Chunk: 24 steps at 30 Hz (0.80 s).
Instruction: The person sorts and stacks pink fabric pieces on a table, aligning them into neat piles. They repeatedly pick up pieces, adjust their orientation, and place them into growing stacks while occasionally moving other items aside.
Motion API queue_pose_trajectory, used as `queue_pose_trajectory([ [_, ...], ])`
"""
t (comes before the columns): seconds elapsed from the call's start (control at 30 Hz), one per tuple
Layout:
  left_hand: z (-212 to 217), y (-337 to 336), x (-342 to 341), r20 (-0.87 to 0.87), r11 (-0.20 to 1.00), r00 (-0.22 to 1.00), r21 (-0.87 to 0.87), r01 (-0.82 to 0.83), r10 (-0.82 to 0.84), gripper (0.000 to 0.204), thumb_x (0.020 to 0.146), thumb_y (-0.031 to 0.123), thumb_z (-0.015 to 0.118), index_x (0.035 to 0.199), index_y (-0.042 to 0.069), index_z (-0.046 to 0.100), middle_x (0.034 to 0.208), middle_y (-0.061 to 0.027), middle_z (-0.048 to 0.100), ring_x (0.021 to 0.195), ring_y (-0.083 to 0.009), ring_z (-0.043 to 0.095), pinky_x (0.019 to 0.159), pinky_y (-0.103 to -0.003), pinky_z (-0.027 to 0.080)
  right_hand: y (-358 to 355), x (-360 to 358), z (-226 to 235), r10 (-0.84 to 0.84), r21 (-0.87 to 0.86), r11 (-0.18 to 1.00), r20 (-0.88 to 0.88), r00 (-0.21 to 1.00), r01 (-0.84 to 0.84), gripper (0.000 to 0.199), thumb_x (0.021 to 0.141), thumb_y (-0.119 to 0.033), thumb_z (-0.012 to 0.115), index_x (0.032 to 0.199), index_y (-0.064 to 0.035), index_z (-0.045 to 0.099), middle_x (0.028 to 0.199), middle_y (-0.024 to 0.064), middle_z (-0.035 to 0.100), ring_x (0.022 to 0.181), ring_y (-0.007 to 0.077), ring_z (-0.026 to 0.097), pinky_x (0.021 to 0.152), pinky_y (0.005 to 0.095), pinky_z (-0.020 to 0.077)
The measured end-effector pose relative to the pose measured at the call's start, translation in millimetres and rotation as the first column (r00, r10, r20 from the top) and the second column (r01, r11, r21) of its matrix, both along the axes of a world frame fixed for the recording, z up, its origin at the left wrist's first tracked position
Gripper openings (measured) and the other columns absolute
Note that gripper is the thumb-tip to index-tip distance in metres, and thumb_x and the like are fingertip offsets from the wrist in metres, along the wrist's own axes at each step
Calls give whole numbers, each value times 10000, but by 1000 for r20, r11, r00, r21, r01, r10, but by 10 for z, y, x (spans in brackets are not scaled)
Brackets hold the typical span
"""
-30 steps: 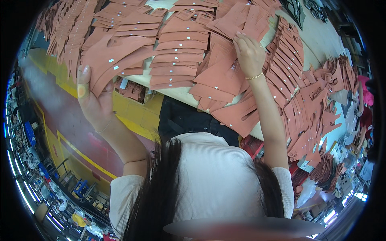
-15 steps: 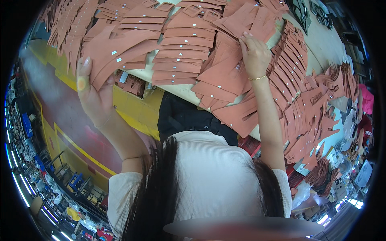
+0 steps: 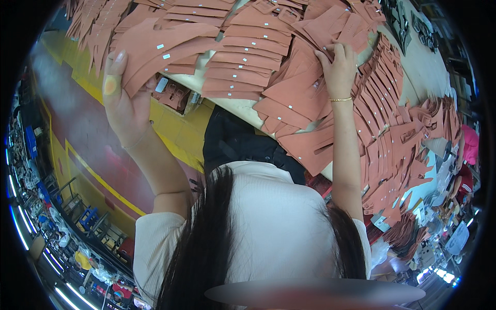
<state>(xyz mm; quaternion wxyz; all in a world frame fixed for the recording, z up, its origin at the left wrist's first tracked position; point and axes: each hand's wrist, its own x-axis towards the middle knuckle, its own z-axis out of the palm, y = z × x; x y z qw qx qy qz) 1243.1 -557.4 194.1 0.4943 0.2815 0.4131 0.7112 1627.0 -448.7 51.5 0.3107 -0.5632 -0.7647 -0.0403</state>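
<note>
My left hand (image 3: 126, 101) is closed round the lower left end of a few reddish-brown leather pieces (image 3: 173, 41). They are cut in curved shapes, overlap, and bear small white labels. The thumb lies up along their left edge; some of the fingers are hidden beneath. A yellowish patch shows at the thumb's base. Over on the right, my right hand (image 3: 341, 67), with a gold bracelet (image 3: 341, 99) at the wrist, has its fingers curled at the edge of a leather piece (image 3: 326, 30) on a loose pile. The fingertips are partly hidden.
Overlapping rows of labelled leather pieces (image 3: 253, 51) cover much of the pale table (image 3: 240, 112). Further leather pieces (image 3: 398, 150) spread along the right. Below the table edge stands an open box (image 3: 178, 98) holding brown parts. Dark pieces (image 3: 421, 31) lie at the far right.
The table and the pieces appear shifted slightly right in the view. My right thumb has spread away from the fingers a little. My left hand keeps its hold on the leather pieces.
</note>
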Motion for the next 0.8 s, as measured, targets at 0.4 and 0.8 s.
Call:
queue_pose_trajectory([
  [0.4,0,-1,-45,-27,1000,1000,-13,12,-12,356,970,134,627,1285,-3,536,1121,-119,688,948,-189,693,737,-311,554,133,55,58,-12,-57,998,140,990,20,464,758,-337,834,1119,-120,638,1038,54,679,937,339,571,823,450,484],
  [0.8,116,85,158,-126,972,976,-130,-196,180,197,947,203,651,1055,41,618,886,-66,672,704,-156,640,575,-288,491,186,62,48,0,-113,994,108,994,12,477,756,-356,828,1160,-176,651,1121,45,632,1021,339,537,867,463,460],
])
